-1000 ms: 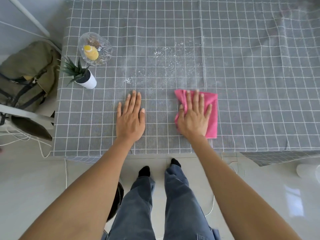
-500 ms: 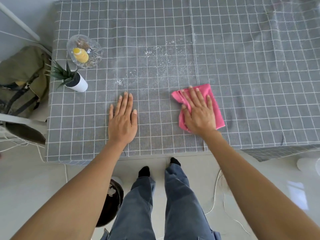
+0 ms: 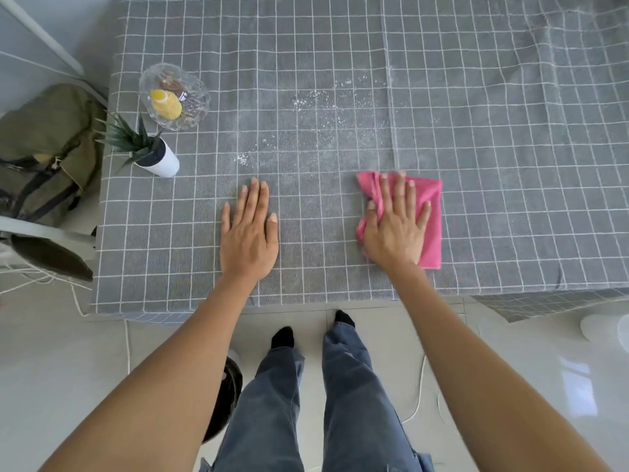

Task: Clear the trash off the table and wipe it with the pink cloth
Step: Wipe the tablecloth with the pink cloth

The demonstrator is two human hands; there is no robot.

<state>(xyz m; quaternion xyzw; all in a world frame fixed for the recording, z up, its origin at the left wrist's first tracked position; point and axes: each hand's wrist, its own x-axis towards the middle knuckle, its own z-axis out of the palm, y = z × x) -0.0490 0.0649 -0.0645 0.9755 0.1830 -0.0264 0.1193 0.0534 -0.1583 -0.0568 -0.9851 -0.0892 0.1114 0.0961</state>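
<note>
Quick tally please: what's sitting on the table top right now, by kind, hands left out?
Pink cloth: 1, under the right hand
Glass dish holding a yellow item: 1
Potted plant in a white pot: 1
Patch of white crumbs: 1, scattered, not countable singly
Total: 4

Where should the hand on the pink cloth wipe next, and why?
Probably forward and to the left: the right hand presses the pink cloth flat near the table's front edge, and the white crumbs lie scattered farther back, unwiped. The left hand rests flat, bracing.
</note>
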